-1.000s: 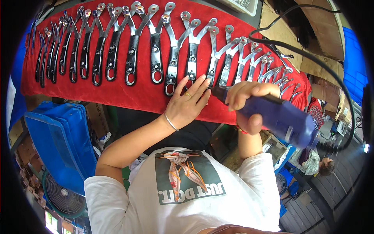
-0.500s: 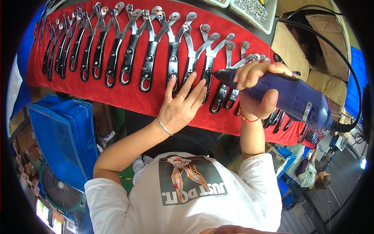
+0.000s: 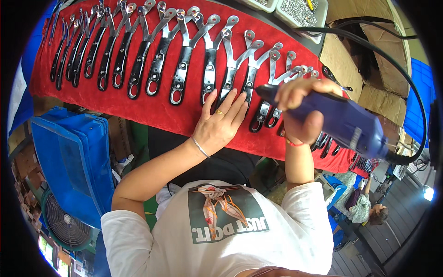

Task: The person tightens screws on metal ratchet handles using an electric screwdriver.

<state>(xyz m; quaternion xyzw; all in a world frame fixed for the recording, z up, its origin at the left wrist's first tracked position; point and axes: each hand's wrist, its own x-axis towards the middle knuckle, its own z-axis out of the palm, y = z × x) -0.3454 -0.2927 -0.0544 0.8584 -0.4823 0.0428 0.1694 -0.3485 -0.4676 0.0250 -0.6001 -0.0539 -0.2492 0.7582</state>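
Here's the electric screwdriver (image 3: pixel 348 121), purple-bodied and black-nosed, held over the right half of the surface, its tip just beside the end of one black-gripped forked handle (image 3: pixel 249 85); whether the two touch, I can't tell. The right hand (image 3: pixel 297 94) is wrapped around its barrel, fingers over the top and thumb below, a grip that seems meant to keep the nose level and steady. Over to the left hand (image 3: pixel 217 127): open, palm down, fingers a little spread across the lower ends of neighbouring handles near the surface's near edge, probably so they don't slide. The hands are apart, with the screwdriver's nose pointing into the gap between them.

And look at the row! Forked handles fan from the left end to the right, forks toward the far edge, looped grips toward the near one, an arrangement that likely keeps every grip within reach. Beneath them lies a red cloth (image 3: pixel 152 111), perhaps there to spare the finish. Beyond the far edge, a pale plastic tray (image 3: pixel 325 14) brims with small metal fasteners (image 3: pixel 297 14). The black cable (image 3: pixel 400 159) loops out to the right, clear of the handles. Farther out, left: blue crates (image 3: pixel 83 152) and a round fan (image 3: pixel 67 219).
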